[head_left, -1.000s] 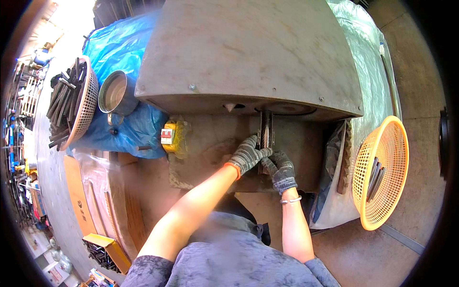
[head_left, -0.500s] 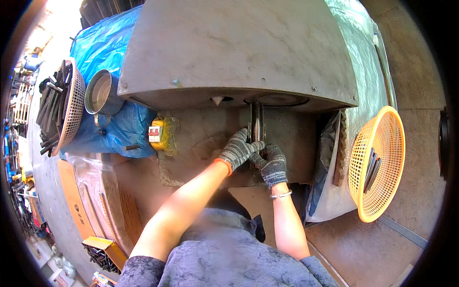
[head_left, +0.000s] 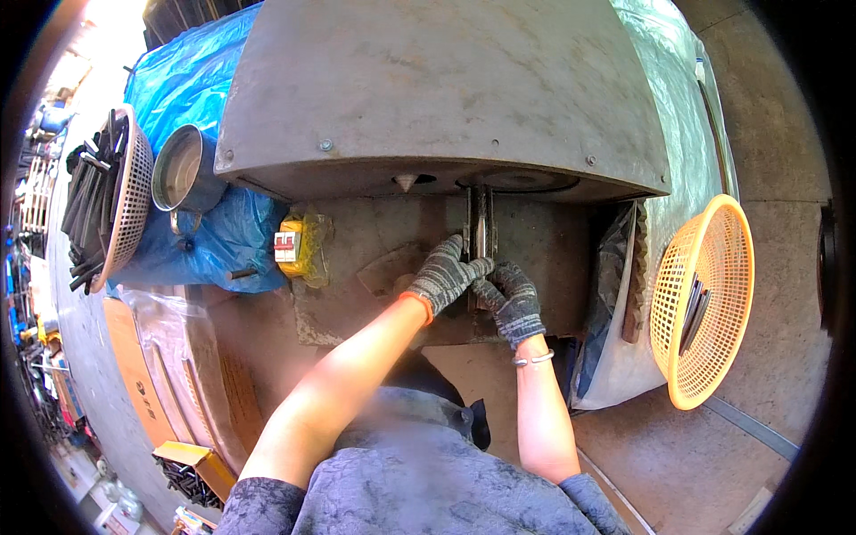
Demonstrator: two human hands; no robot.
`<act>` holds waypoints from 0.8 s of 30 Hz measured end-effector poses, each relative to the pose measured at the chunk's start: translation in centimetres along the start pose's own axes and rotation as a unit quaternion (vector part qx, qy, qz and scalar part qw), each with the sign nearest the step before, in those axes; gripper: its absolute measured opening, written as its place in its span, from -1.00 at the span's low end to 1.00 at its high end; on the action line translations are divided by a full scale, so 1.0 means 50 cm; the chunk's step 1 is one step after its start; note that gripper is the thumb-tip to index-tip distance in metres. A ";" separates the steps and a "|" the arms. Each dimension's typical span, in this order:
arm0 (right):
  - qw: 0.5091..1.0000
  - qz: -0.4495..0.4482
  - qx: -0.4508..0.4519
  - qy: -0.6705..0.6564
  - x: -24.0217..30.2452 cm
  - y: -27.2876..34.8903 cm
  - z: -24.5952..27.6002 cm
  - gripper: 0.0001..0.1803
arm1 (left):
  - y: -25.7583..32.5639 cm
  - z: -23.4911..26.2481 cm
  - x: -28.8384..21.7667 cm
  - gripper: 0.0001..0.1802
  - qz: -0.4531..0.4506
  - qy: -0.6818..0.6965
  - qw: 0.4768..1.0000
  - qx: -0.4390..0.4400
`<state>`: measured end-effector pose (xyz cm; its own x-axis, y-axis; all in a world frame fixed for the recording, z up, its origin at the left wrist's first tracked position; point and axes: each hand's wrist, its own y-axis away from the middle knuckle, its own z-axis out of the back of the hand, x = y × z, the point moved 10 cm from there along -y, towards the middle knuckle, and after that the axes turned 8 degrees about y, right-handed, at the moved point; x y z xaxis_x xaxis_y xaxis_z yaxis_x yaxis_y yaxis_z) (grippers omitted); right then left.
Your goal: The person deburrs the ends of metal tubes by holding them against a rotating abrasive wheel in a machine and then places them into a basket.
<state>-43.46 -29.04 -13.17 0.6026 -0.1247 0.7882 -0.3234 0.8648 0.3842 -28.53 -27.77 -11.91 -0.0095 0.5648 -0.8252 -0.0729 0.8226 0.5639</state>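
Both gloved hands on a thin metal strip (head_left: 481,234) standing upright under the overhang of the big grey machine housing (head_left: 446,89). Left hand (head_left: 444,278) fingers closed round its lower part, right hand (head_left: 510,301) fingers curled on it just below. Strip top hidden under the housing. Yellow switch box (head_left: 299,247) left, steel pot (head_left: 183,169) on blue tarp (head_left: 201,241), orange basket (head_left: 704,299) right. Concrete floor.
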 end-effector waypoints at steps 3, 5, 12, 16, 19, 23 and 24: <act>0.996 -0.009 -0.021 0.081 0.012 0.002 0.008 -0.66 | 0.001 -0.001 0.003 -0.11 -0.005 0.020 1.000 -0.009; 0.998 0.003 -0.028 0.048 0.011 0.004 0.008 -0.65 | -0.002 -0.006 0.007 -0.12 -0.008 0.035 0.999 0.004; 0.997 0.016 -0.031 0.063 0.012 0.002 0.007 -0.59 | -0.006 -0.005 0.006 -0.30 -0.026 0.038 0.999 -0.010; 0.999 0.008 -0.017 0.041 0.008 0.000 0.003 -0.62 | -0.003 0.004 0.003 -0.42 -0.044 0.011 0.998 -0.046; 0.998 0.040 -0.028 -0.048 -0.001 0.000 0.000 -0.59 | -0.018 -0.004 0.016 -0.40 -0.055 0.022 0.998 -0.013; 0.999 -0.028 -0.020 0.027 0.012 0.009 0.005 -0.63 | -0.002 -0.008 -0.006 -0.42 -0.052 0.048 0.997 -0.013; 0.998 -0.025 -0.017 0.061 0.030 0.009 0.010 -0.64 | 0.001 -0.007 -0.010 -0.42 -0.045 0.044 0.998 -0.016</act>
<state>-43.06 -29.06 -11.59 0.7027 -0.1098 0.7030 -0.2673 0.8749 0.4038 -28.86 -28.04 -11.49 -0.0884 0.4796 -0.8730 -0.1099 0.8664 0.4871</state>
